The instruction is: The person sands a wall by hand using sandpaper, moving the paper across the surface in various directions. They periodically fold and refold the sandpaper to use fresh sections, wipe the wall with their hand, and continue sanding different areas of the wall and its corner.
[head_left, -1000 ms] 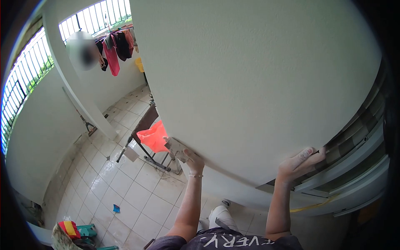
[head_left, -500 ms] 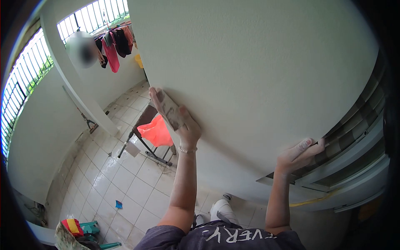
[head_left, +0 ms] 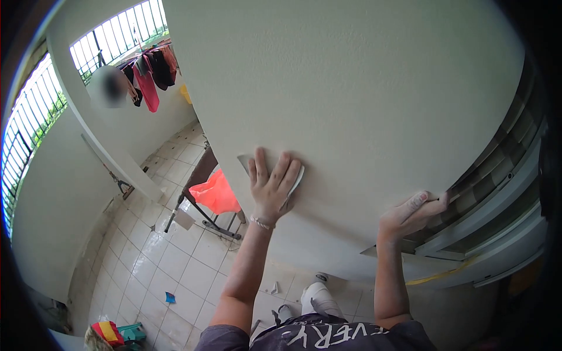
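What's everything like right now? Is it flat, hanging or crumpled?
Left hand: spread over the sheet
Right hand: at the wall's edge
Sheet: against the wall, partly covered
Bright orange cloth or bag: crumpled
Clothes: hanging
Blue scrap: on the floor

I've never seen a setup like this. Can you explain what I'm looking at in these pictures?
There's no robot here: these are a person's bare hands, and every picture comes from one camera worn on the head, looking forward and down. The left hand is spread over a thin sheet against a pale wall. The right hand is at the wall's edge, near a window; I can't tell whether it grips anything. Below, a blue scrap lies on the tiled floor, and a bright orange-red item hangs over a dark stand.
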Motion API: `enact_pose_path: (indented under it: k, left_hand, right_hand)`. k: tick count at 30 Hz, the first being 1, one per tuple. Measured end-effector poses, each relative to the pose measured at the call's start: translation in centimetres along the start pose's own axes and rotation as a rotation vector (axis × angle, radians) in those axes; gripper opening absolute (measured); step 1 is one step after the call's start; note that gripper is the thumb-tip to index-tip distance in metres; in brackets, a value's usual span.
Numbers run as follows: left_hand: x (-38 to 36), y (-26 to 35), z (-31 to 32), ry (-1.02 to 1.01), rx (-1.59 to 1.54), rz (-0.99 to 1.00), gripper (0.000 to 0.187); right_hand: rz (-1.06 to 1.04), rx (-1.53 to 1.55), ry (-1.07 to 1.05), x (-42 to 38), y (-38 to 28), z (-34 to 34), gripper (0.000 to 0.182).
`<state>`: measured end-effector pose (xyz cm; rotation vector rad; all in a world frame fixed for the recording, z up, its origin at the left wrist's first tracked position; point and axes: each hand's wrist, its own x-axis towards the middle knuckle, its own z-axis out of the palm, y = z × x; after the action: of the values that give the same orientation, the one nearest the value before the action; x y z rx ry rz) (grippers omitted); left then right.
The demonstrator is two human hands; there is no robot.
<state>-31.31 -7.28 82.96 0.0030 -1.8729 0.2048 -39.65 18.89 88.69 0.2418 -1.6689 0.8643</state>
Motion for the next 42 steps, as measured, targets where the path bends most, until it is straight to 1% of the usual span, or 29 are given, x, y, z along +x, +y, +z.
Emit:
enact_pose_path:
  k: [1, 2, 4, 6, 8, 9, 10, 12, 13, 16, 17, 19, 20, 22, 23, 25, 26, 27, 28, 29, 30, 32, 33, 35, 36, 37, 38, 39, 42]
  left_hand:
    - [1.9, -1.9, -1.2, -0.043, -0.002, 0.057, 0.053]
    - [3.2, -3.3, -2.2, -0.065, -0.046, 0.059, 0.053]
    - [3.2, -3.4, -2.0, 0.015, -0.137, -0.058, 0.060]
    - [-1.4, -3.4, -0.8, -0.057, -0.127, -0.119, 0.056]
    - [-11.5, -6.7, 2.0, -0.114, 0.130, 0.350, 0.047]
    - [-15.7, -7.6, 3.1, -0.140, 0.150, 0.373, 0.043]
    - [-16.2, -7.4, 2.3, -0.184, 0.163, 0.390, 0.039]
    - [-16.2, -6.7, 3.3, -0.145, 0.101, 0.253, 0.037]
    - [-14.7, -5.5, 3.1, -0.131, 0.064, 0.179, 0.035]
    - [-3.1, -2.5, 0.5, -0.037, 0.054, 0.199, 0.043]
    - [0.6, -2.4, -0.8, -0.116, 0.166, 0.297, 0.053]
    - [7.7, -2.1, -3.4, -0.180, 0.169, 0.303, 0.059]
    - [11.0, -2.1, -4.8, -0.192, 0.103, 0.209, 0.065]
    - [14.0, -2.4, -5.2, -0.032, -0.045, 0.088, 0.065]
    - [13.2, -2.1, -4.7, -0.051, -0.061, 0.064, 0.065]
    - [7.2, -1.4, -2.6, -0.088, -0.091, 0.017, 0.063]
    - [1.6, -1.9, -0.9, -0.191, 0.206, 0.248, 0.060]
    - [-3.5, -1.8, 0.3, -0.146, 0.203, 0.386, 0.055]
    - [-8.4, -2.3, 1.7, -0.125, 0.189, 0.442, 0.050]
    - [-10.7, -3.6, 1.9, -0.143, 0.129, 0.512, 0.047]
    - [-10.4, -4.2, 1.7, -0.136, 0.152, 0.527, 0.047]
    - [-8.0, -4.7, 1.0, -0.111, 0.193, 0.550, 0.047]
    - [-6.4, -5.2, 0.4, -0.143, 0.232, 0.534, 0.048]
    - [-1.2, -6.1, -1.0, -0.174, 0.139, 0.273, 0.059]
    - [3.1, -6.5, -2.5, -0.147, 0.023, 0.128, 0.061]
    - [7.3, -7.2, -4.2, -0.109, 0.029, 0.058, 0.065]
    - [11.2, -7.5, -6.2, -0.086, -0.063, -0.008, 0.065]
    - [13.5, -7.9, -6.4, 0.053, -0.131, -0.015, 0.064]
    - [13.0, -6.6, -5.5, 0.124, -0.139, -0.103, 0.063]
  right_hand:
    - [0.070, 0.025, -0.032, -0.3, -0.3, 0.0, 0.057]
    - [0.139, 0.050, -0.058, -0.3, -0.5, 0.1, 0.058]
    - [0.055, 0.050, -0.010, -0.3, -0.3, 0.1, 0.053]
    - [0.019, 0.055, 0.025, 0.1, -0.3, 0.3, 0.051]
    - [0.025, 0.083, 0.030, 0.0, -0.5, 0.3, 0.051]
    - [0.001, 0.082, 0.035, 0.0, -0.4, 0.3, 0.051]
    - [0.002, 0.076, 0.030, 0.1, -0.3, 0.4, 0.051]
    - [0.005, 0.057, 0.021, -0.1, -0.3, 0.1, 0.051]
    - [0.006, 0.047, 0.023, -0.2, -0.4, 0.0, 0.051]
    - [-0.030, 0.044, 0.036, 0.7, -0.6, 0.0, 0.050]
    - [-0.030, 0.066, 0.032, 0.6, -0.4, 0.2, 0.050]
    - [-0.003, 0.095, 0.014, 0.3, -0.9, 0.2, 0.049]
    - [0.019, 0.096, -0.002, 0.4, -1.3, -0.1, 0.049]
    - [0.038, 0.104, -0.016, 0.4, -1.4, -0.2, 0.049]
    - [0.038, 0.112, -0.011, 0.4, -1.2, -0.1, 0.048]
    - [0.060, 0.137, -0.006, 0.1, -1.2, 0.0, 0.048]
    - [0.081, 0.153, -0.008, 0.0, -1.2, -0.1, 0.048]
    - [0.103, 0.169, -0.008, 0.0, -1.2, 0.1, 0.048]
    - [0.063, 0.151, 0.011, 0.1, -1.2, 0.3, 0.048]
    - [0.025, 0.132, 0.030, 0.3, -1.0, 0.3, 0.048]
    - [-0.010, 0.110, 0.048, 0.3, -0.9, 0.3, 0.048]
    - [0.003, 0.080, 0.057, 0.1, -0.6, 0.6, 0.049]
    - [0.002, 0.062, 0.052, 0.0, -0.5, 0.5, 0.049]
    - [0.068, 0.088, 0.031, 0.1, -1.1, 0.4, 0.050]
    - [0.104, 0.100, 0.011, -0.1, -1.4, 0.2, 0.050]
    - [0.110, 0.096, 0.003, -0.2, -1.4, 0.1, 0.051]
    - [0.115, 0.091, -0.004, -0.2, -1.3, 0.2, 0.051]
    - [0.120, 0.085, -0.004, -0.2, -1.1, 0.2, 0.052]
    - [0.071, 0.110, 0.023, 0.1, -1.3, 0.3, 0.052]
